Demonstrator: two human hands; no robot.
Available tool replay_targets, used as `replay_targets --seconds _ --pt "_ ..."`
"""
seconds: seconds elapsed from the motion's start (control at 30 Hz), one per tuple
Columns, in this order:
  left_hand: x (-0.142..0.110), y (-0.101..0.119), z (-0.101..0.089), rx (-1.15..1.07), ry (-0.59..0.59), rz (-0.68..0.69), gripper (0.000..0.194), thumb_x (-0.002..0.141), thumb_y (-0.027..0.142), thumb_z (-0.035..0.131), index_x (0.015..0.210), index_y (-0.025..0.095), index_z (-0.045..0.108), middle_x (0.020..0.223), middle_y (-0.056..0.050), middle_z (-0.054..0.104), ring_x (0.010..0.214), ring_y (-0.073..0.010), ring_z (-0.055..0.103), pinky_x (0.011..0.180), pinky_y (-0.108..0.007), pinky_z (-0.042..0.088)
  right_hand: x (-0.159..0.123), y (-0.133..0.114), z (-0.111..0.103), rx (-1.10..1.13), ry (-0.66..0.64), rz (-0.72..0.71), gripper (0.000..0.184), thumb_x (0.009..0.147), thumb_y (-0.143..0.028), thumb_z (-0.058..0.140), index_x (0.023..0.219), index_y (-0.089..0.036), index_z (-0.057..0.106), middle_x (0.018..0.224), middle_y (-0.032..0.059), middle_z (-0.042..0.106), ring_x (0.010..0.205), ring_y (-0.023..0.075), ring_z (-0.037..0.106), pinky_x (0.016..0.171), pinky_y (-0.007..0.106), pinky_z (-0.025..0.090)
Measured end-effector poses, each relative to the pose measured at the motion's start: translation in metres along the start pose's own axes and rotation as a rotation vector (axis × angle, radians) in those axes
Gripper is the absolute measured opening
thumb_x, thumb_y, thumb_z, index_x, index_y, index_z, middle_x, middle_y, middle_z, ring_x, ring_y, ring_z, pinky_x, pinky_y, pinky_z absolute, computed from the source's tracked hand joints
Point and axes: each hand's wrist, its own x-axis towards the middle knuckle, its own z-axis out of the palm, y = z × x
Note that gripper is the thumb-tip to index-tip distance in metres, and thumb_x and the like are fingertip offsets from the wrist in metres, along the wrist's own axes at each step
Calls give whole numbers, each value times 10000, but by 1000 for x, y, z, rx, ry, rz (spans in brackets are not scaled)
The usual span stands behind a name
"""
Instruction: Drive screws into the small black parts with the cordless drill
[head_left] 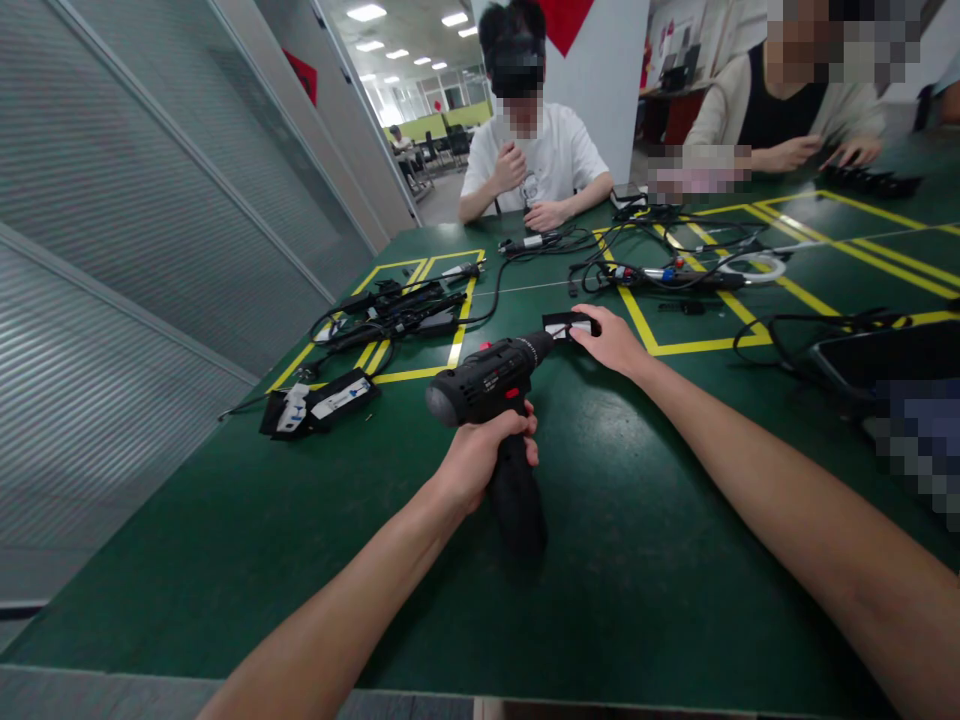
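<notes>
My left hand point(480, 455) is wrapped round the grip of a black cordless drill point(491, 380). The drill lies over the green table with its chuck pointing away and to the right. Its tip meets, or comes very near, a small black box-like piece with a white face point(556, 328); I cannot tell if they touch. My right hand point(607, 340) grips that piece at its right end, fingers over its top and thumb on the near side. The drill's bit is too small to make out clearly.
Yellow tape marks cross the green table point(337, 560). Tangled black cables and tools point(405, 310) lie on the left, with a black pouch-like item point(319, 403) nearer. More cables point(660, 275) lie right. A person in a headset point(536, 150) and another person point(787, 110) sit opposite.
</notes>
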Motion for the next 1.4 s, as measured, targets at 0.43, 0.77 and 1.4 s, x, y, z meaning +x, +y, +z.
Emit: replay_targets --seconds 0.43,0.77,1.4 --pt "0 1 2 7 15 -10 259 711 262 624 934 136 578 786 -18 587 524 -109 564 568 -275 466 1 -1 0 -4 5 6 404 824 -285 601 1218 -206 646 1147 90 654 1032 262 623 968 420 463" --pt "-1 1 1 17 15 -7 250 727 267 626 934 137 572 795 -14 581 526 -101 562 561 -263 462 0 -1 1 -2 5 7 398 837 -293 588 1226 -219 636 1160 82 646 1034 257 619 972 417 459" --pt "0 1 2 11 14 0 238 726 244 613 929 131 567 785 -13 563 524 -102 561 558 -256 460 2 2 2 -9 14 3 407 829 -294 603 1224 -203 636 1174 94 646 1043 266 621 955 412 468"
